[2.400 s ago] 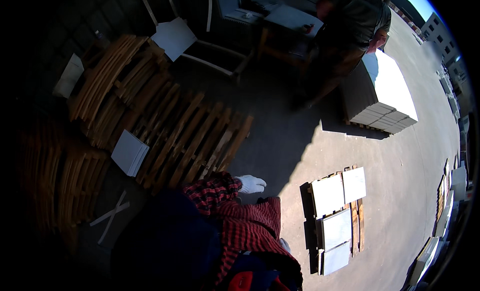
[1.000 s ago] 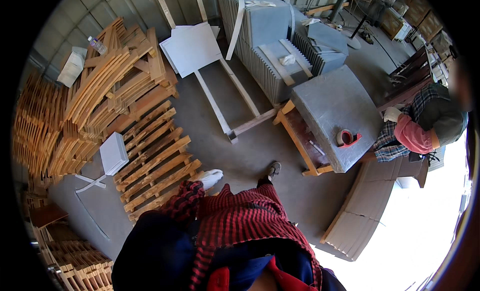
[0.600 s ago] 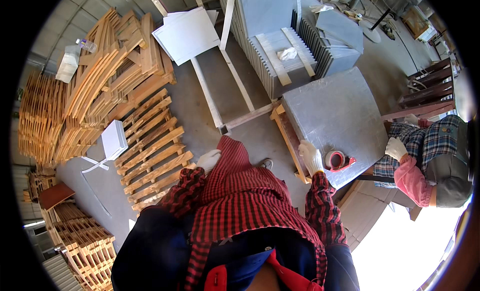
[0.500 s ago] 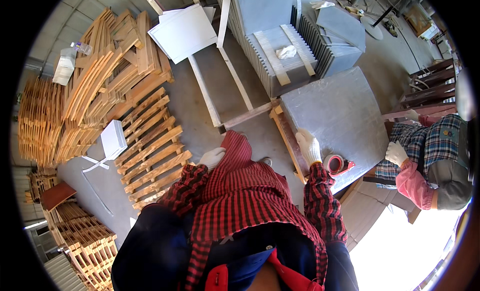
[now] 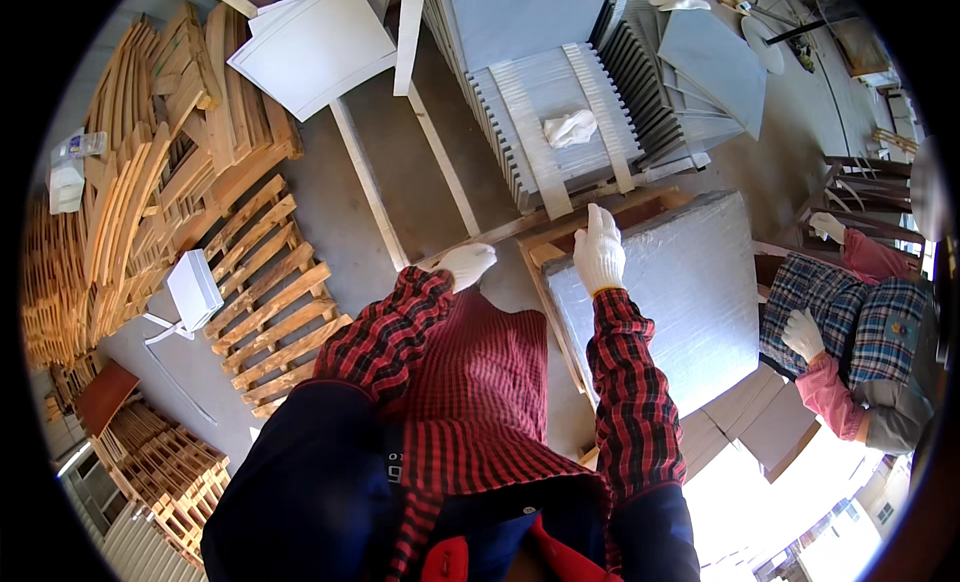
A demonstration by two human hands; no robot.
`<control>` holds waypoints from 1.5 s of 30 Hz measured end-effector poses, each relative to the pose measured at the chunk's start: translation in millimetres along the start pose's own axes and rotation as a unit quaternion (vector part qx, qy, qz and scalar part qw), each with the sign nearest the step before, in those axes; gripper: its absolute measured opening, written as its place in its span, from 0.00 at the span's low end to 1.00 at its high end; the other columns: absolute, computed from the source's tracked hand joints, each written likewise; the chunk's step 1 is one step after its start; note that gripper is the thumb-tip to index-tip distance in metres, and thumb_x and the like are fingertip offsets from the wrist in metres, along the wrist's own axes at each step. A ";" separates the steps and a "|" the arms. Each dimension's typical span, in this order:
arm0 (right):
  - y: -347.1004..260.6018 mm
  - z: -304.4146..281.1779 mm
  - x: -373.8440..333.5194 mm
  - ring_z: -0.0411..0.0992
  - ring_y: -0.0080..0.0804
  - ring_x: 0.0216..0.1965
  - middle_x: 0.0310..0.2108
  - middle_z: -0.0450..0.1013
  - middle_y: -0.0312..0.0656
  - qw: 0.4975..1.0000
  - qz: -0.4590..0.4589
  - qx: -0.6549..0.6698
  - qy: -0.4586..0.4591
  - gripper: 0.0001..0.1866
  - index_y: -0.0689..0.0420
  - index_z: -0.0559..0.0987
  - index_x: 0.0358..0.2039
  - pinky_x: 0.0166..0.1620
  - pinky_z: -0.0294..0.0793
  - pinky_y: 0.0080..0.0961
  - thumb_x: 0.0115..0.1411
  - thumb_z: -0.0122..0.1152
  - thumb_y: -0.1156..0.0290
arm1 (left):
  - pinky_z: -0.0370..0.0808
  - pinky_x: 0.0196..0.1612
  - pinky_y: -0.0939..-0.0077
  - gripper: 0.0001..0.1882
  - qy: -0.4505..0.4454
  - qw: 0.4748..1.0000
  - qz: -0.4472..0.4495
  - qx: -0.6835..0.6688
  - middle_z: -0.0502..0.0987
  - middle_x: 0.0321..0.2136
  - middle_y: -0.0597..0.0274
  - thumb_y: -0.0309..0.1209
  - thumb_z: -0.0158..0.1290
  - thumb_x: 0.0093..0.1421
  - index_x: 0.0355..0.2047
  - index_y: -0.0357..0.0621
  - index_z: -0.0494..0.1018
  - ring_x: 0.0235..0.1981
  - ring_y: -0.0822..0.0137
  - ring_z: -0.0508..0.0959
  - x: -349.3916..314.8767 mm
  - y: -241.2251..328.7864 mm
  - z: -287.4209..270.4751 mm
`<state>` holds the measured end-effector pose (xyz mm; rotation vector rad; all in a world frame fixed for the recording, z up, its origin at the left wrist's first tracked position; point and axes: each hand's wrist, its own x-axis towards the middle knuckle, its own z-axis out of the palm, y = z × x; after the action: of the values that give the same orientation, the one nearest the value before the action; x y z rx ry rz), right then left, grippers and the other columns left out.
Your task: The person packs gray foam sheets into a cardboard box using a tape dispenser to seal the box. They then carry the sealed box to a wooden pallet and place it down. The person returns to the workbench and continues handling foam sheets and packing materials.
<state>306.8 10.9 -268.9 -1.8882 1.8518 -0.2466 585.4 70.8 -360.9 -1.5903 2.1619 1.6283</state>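
My left hand (image 5: pixel 468 265), in a white knit glove, hovers in front of my red-and-black checked apron (image 5: pixel 480 362). Its fingers are curled closed, and nothing shows in them. Also gloved, my right hand (image 5: pixel 600 250) is over the far left edge of a flat panel (image 5: pixel 680 302) wrapped in shiny grey film. Its fingers point away from me with the thumb apart; whether they touch the panel is hard to make out. Beneath the panel a brown wooden base (image 5: pixel 640 208) shows along the far and left sides.
A co-worker's gloved hand (image 5: pixel 802 335) is beyond the panel at right. Grey panels (image 5: pixel 560 102) stand stacked ahead, a crumpled white glove (image 5: pixel 571 129) on top. White boards (image 5: pixel 320 47) lie on a frame. Wooden slats (image 5: pixel 270 312) and timber frames (image 5: pixel 170 132) are on the left.
My left hand has risen and moved right. My right hand has moved farther from me, toward the panel's far corner. The red tape dispenser that lay on the panel no longer shows.
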 end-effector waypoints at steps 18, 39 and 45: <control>64.2 99.0 123.9 0.66 0.39 0.47 0.42 0.66 0.43 0.955 -0.131 -0.267 0.014 0.14 0.58 0.71 0.41 0.49 0.67 0.32 0.54 0.58 0.72 | 0.69 0.55 0.67 0.33 0.412 0.738 -0.267 -0.464 0.78 0.47 0.45 0.52 0.51 0.66 0.52 0.28 0.72 0.49 0.57 0.76 194.0 37.4 59.1; 120.5 106.5 143.7 0.73 0.36 0.44 0.40 0.74 0.38 0.821 -0.206 -0.484 -0.223 0.08 0.48 0.80 0.39 0.38 0.74 0.36 0.60 0.57 0.67 | 0.65 0.62 0.66 0.26 0.294 0.841 -0.220 -0.398 0.73 0.56 0.45 0.46 0.47 0.69 0.59 0.40 0.70 0.60 0.49 0.71 145.4 58.0 102.5; 140.6 122.5 150.1 0.81 0.41 0.36 0.33 0.82 0.42 0.808 -0.262 -0.447 -0.281 0.13 0.56 0.83 0.40 0.34 0.78 0.44 0.58 0.59 0.64 | 0.66 0.62 0.63 0.30 0.255 0.905 -0.165 -0.297 0.69 0.60 0.45 0.48 0.49 0.66 0.62 0.43 0.66 0.61 0.47 0.69 143.4 50.3 88.2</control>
<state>246.9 -105.6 -469.2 -2.6379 1.0305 1.0982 434.2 31.4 -441.4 -2.6329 1.4423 2.0330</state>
